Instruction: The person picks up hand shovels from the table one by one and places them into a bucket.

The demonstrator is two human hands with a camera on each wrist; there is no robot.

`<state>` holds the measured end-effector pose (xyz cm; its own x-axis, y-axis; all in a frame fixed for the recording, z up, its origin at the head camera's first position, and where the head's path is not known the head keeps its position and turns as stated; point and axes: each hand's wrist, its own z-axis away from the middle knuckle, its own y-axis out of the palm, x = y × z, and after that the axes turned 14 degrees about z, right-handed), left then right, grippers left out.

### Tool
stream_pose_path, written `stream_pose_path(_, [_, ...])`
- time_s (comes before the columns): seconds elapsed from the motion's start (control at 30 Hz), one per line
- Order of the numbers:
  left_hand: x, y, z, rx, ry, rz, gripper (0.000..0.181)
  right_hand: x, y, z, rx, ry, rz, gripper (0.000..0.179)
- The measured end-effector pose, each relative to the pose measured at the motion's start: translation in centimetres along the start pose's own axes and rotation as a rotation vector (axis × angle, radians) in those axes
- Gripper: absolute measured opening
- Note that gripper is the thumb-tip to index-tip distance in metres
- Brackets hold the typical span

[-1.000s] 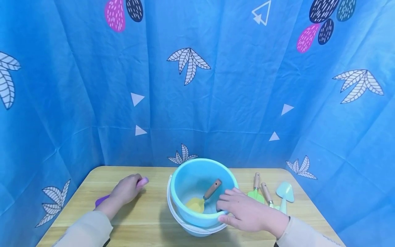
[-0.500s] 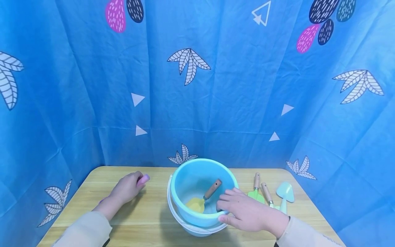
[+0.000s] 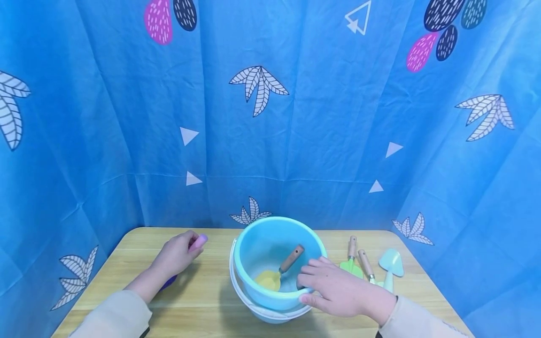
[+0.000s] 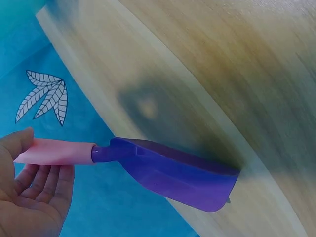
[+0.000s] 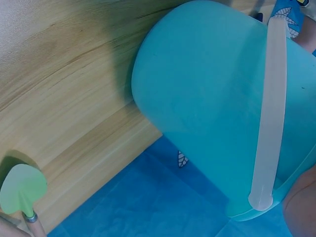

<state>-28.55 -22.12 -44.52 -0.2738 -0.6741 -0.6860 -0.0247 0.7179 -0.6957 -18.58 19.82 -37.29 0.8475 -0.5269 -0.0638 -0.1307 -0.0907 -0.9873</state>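
My left hand (image 3: 177, 253) holds a toy shovel by its pink handle (image 3: 198, 242), over the left side of the table. In the left wrist view the thumb lies on top of the handle and the fingers run beneath it; the purple scoop-shaped blade (image 4: 177, 177) points away from the hand. From the head, the wrist hides most of that blade. A light-blue bucket (image 3: 264, 241) stands at the middle of the table. My right hand (image 3: 334, 288) grips its right rim, fingers inside and thumb outside. Inside leans a yellow trowel (image 3: 268, 280) with a wooden handle.
Right of the bucket lie a green trowel (image 3: 351, 267), another wooden-handled tool (image 3: 365, 264) and a mint-green shovel (image 3: 392, 263). The bucket's white carrying handle (image 5: 271, 118) hangs down on its near side. A blue patterned curtain (image 3: 270, 150) encloses the table's back and sides.
My left hand has turned and shifted slightly up and right with the shovel. Its purple blade, earlier left of the wrist, now shows right of it. The right hand and bucket stay put.
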Motion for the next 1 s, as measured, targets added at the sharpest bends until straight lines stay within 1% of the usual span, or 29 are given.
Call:
stream_pose_path(0.1, [-0.2,0.1,0.0,0.006,-0.025,0.012,0.026,0.0,0.0,0.0,0.009,0.007,-0.007,0.015])
stream_pose_path(0.17, [-0.4,0.2,0.0,0.008,-0.031,0.017,0.027,0.0,0.0,0.0,0.014,0.009,-0.008,0.015])
stream_pose_path(0.3, [-0.6,0.2,0.0,0.0,-0.025,0.023,0.025,0.0,-0.1,0.0,0.01,0.005,-0.003,0.015])
stream_pose_path(0.53, [-1.1,-0.1,-0.1,-0.024,0.012,0.033,0.024,0.0,-0.1,0.0,-0.009,-0.006,-0.002,0.013])
stream_pose_path(0.73, [-1.5,-0.3,0.2,-0.028,0.014,0.044,0.026,-0.1,0.0,0.0,-0.011,-0.005,0.011,0.014])
stream_pose_path(1.0, [-2.0,-0.6,0.5,-0.051,0.02,0.061,0.031,-0.1,0.1,0.0,-0.015,-0.007,0.017,0.015])
